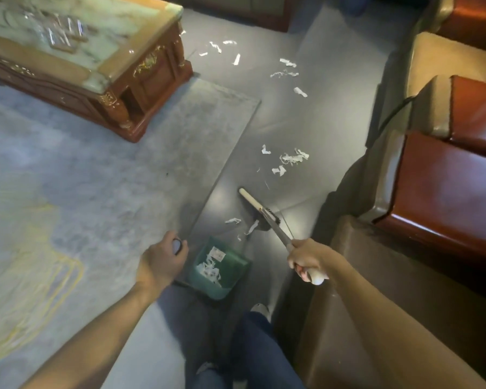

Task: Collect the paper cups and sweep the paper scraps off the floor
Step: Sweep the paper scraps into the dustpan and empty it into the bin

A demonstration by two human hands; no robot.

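my right hand (306, 258) has its fingers curled tight round the broom handle (278, 234), and the broom head (257, 209) rests on the grey floor (320, 113). my left hand (163, 259) grips the top of the dustpan handle (177, 246). the green dustpan (236, 273) sits between both hands with scraps inside. paper scraps (289, 160) lie just beyond the broom, more well beyond near the coffee table (152, 80). i see no cups.
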